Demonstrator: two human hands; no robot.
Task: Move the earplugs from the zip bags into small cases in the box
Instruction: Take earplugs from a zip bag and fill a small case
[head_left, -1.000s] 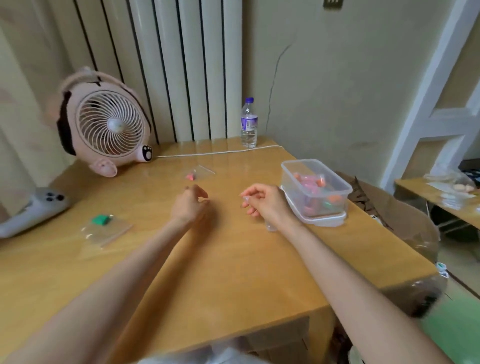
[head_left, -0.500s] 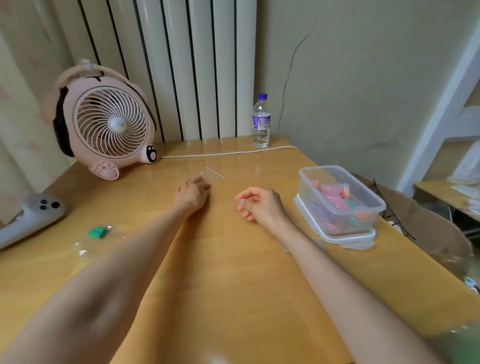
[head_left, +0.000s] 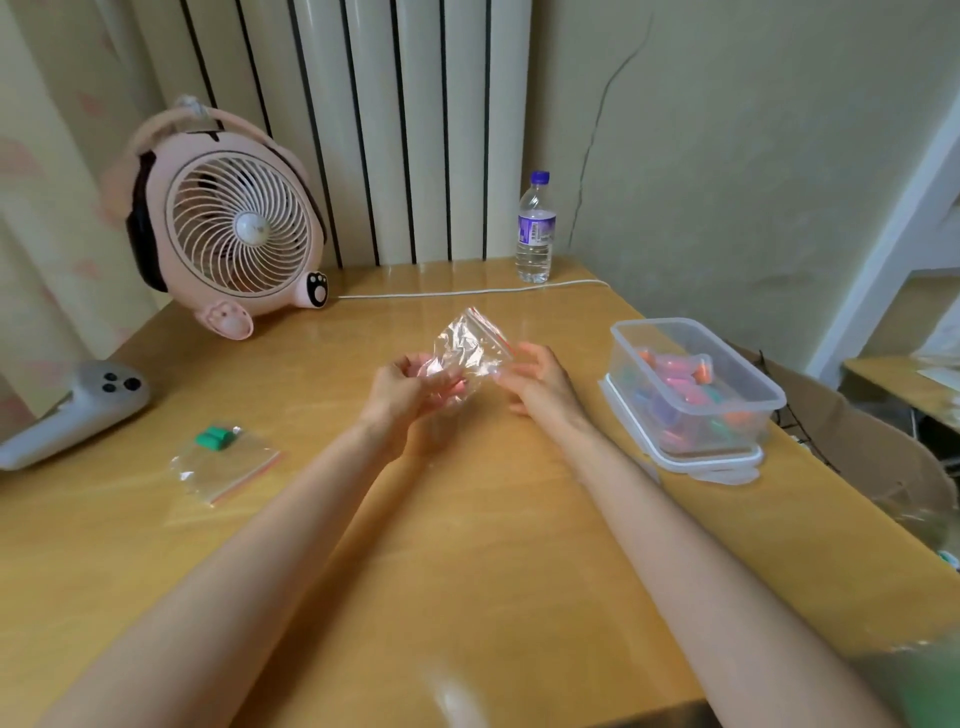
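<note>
Findings: half a second earlier my left hand (head_left: 410, 392) rested on the zip bag (head_left: 470, 345) where it lay flat on the table (head_left: 467, 545). At inspection the bag was off the wood, held between both hands over the middle of the table. My left hand gripped its lower part with curled fingers. My right hand (head_left: 540, 382) pinched the edge by the red zip strip. A pinkish tint low in the bag was probably the earplugs, but I could not make them out.

Assessment: the bag was picked up but apparently not yet opened, and nothing from it had reached the cases.

A second bag (head_left: 226, 465) lay flat at near left holding green earplugs (head_left: 215, 437), untouched. The clear box (head_left: 691, 338) stood at right with coloured cases inside.

Surface: glossy yellow wood. A pink fan (head_left: 228, 228) stood far left, a water bottle (head_left: 535, 228) far centre and a grey controller (head_left: 72, 410) at the left edge. A radiator (head_left: 389, 130) and a cracked wall stood behind.
</note>
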